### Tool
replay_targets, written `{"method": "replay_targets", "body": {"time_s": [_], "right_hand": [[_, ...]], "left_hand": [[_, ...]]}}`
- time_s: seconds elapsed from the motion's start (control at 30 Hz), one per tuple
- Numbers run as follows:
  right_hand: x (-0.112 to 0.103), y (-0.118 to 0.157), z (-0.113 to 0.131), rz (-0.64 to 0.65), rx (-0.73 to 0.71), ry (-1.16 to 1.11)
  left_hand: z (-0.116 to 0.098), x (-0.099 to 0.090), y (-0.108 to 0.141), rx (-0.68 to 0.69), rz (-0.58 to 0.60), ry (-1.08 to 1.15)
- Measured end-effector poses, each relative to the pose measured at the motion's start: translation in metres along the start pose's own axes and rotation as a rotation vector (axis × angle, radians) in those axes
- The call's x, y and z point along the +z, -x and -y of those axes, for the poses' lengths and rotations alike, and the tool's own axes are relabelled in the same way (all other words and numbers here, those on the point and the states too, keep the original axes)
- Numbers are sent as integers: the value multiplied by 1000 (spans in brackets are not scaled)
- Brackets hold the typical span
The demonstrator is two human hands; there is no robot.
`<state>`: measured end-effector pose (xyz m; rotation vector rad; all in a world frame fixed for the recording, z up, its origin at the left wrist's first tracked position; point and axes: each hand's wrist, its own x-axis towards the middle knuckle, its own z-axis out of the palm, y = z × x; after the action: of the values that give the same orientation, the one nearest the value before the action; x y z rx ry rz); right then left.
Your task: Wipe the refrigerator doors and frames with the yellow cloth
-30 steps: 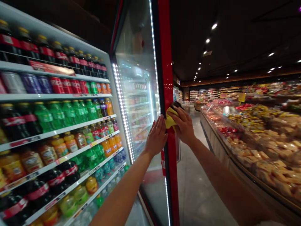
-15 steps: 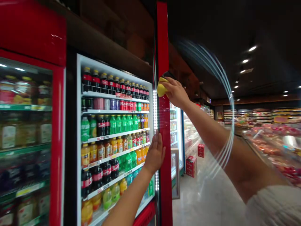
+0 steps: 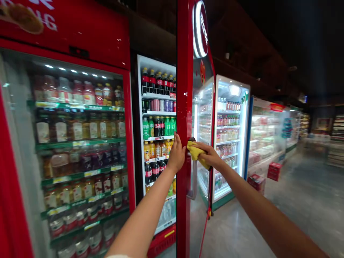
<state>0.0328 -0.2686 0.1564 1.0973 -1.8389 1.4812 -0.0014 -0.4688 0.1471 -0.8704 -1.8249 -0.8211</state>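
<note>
Wiping red door [image 3: 185,107], yellow cloth [image 3: 195,152], unreadable logo [image 3: 201,34]

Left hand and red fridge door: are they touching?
Touching: the head view shows the left hand lying flat on the red fridge door, its fingers and palm overlapping the door's edge with no gap showing.

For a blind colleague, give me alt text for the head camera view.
A person's left hand rests flat on the red edge of an open glass cooler door while the right hand presses a yellow cloth against it. Bottled drinks fill lit shelves behind.
</note>
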Motion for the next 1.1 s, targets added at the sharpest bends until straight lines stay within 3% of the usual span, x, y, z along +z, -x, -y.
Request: {"method": "replay_targets", "body": {"time_s": [0.13,0.3,0.5,0.7,0.9,1.1], "right_hand": [[42,1,-45,-87,86,-46],[77,-22,-96,-222,-104,269],[117,-45,-160,-101,-278,602],[140,-92,-221,-173,-327,725],[173,-141,-255,-94,-409,802],[217,-183,-287,24,-419,906]], "left_hand": [[28,-17,1,-92,6,-74],[59,-36,4,-137,18,-216],[91,-38,28,-136,0,-402],[142,-49,32,-172,35,-549],[203,-55,29,-43,86,-826],[274,-62,31,-102,145,-1065]]}}
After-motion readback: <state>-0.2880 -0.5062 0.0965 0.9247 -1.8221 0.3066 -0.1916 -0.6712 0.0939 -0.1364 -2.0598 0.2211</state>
